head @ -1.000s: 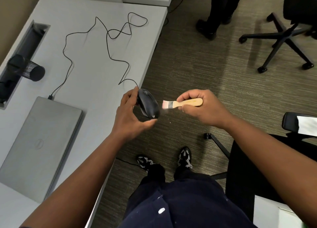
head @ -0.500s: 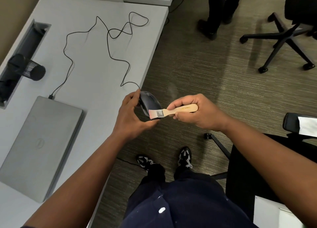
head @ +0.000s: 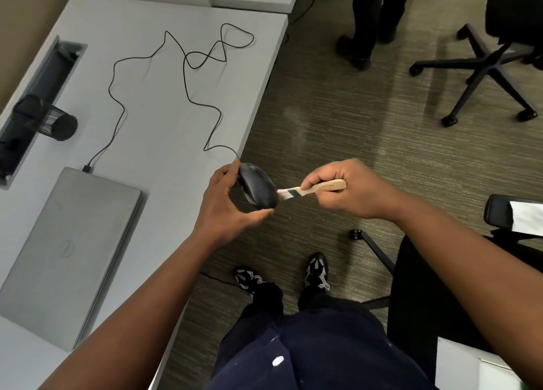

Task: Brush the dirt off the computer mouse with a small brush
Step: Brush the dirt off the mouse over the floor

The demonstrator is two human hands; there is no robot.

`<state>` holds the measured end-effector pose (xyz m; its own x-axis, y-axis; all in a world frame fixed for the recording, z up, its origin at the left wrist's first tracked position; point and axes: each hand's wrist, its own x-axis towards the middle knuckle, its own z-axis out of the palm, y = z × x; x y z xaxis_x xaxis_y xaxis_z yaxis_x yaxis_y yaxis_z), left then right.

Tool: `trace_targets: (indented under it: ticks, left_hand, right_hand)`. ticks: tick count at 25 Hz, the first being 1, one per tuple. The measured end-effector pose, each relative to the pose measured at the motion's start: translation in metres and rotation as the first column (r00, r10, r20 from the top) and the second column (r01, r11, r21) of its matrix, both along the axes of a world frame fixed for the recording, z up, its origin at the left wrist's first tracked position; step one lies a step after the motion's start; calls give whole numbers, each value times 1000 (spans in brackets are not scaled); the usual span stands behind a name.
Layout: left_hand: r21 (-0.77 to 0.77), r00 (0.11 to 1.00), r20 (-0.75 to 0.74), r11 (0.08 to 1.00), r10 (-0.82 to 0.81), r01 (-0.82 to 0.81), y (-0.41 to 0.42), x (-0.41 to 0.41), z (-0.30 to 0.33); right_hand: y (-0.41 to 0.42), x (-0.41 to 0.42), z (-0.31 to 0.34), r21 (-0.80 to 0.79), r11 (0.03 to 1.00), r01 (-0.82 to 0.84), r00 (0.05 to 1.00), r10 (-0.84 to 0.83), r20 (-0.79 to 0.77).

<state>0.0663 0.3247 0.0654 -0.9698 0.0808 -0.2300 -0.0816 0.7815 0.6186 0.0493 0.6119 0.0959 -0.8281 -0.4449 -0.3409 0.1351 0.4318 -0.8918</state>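
The black computer mouse (head: pixel 258 187) is gripped in the left hand (head: pixel 227 203), fingers over its far end and thumb under its near end, and is held in the air just past the worktop (head: pixel 164 119) edge, above the carpet. A small wooden-handled brush (head: pixel 311 188) is pinched in the right hand (head: pixel 348 188), its pale bristles touching the mouse's right side. The mouse's cable (head: pixel 188 66) is looped across the worktop to a closed grey laptop (head: pixel 67 254). A black mesh cup (head: pixel 47 117) is seen beside a cable slot.
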Motion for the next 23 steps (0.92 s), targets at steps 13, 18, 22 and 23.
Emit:
trace_targets:
  ticks: [13, 18, 22, 23]
  left_hand:
    - [45, 1000, -16, 999, -19, 20, 5, 2, 0]
    - [69, 998, -44, 996, -54, 57, 10, 5, 3]
    - [68, 997, -51, 995, -64, 68, 12, 6, 4]
    - [68, 997, -46, 995, -66, 69, 12, 7, 4]
  right_hand:
    - [-17, 8, -3, 13, 984, 179, 983, -179, -36]
    - [-31, 9, -4, -7, 980, 199, 977, -198, 81]
    - [-34, 9, -1, -58, 969, 241, 965, -233, 121]
    - [-33, 9, -2, -69, 966, 248, 962, -238, 134]
